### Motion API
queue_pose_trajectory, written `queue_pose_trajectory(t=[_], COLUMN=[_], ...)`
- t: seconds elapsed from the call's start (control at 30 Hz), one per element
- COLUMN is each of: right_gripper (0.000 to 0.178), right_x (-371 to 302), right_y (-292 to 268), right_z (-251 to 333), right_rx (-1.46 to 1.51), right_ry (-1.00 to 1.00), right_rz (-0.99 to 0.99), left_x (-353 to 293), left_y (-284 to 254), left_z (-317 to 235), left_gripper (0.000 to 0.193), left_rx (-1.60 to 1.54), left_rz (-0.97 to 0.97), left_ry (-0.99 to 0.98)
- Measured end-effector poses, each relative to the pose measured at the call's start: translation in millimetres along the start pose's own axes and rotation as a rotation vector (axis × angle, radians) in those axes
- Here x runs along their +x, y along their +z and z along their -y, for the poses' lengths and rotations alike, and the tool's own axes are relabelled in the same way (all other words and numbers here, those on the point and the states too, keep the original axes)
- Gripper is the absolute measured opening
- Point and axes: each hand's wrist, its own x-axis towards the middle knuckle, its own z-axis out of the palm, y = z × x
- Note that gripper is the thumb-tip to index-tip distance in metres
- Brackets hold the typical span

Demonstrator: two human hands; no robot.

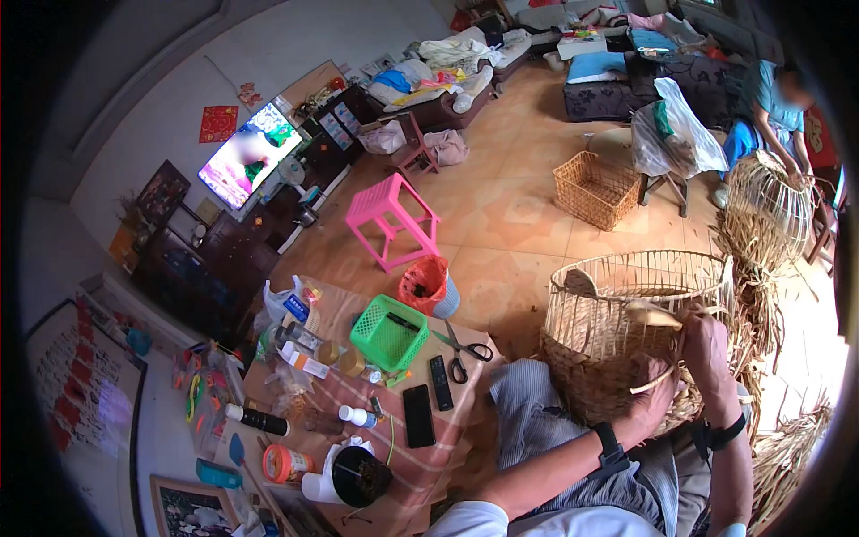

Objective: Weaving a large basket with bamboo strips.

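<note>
Here's the left hand [656,392], fingers closed on a pale strip [642,388], with the woven basket [577,367] right beside it; up and to its right comes the right hand [705,349], fingers curled near the basket's rim, on what I cannot tell! Well left of both hands, the worktop [419,474] carries scissors [457,348] and a phone [418,416]

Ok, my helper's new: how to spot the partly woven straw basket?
Find the pink plastic stool. To its lower right, beside the striped grey clothing, is the straw basket; unlike the rectangular brown wicker basket behind, it's rounded, with bare upper ribs.
</note>
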Motion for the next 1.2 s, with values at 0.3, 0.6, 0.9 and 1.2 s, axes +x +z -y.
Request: queue_pose_trajectory(t=[0.3, 0.6, 0.9, 1.2], right_gripper=[0.009, 0.028, 0.035, 0.029], right_x=[-8.0, -2.8, -35.4, -74.2], right_y=[9.1, -9.3, 5.5, 9.5], right_z=[13.3, 11.9, -5.4, -46.1], right_rx=[-0.103, 0.015, 1.061, 1.082], right_ry=[-0.033, -0.101, 0.494, 0.715], right_rz=[0.113, 0.111, -0.041, -0.001], left_x=[-12.3, 1.5, 10.5, 20.3], left_y=[-8.3, 7.2, -31.1, -43.5], left_z=[50.7, 48.8, 66.8, 73.5], left_gripper=[0.036, 0.043, 0.008, 0.024], left_rx=[-1.087, -1.042, -1.102, -1.163], left_rz=[-0.295, 0.114, -0.26, -0.115], left_ry=[-0.139, -0.018, -0.162, -0.219])
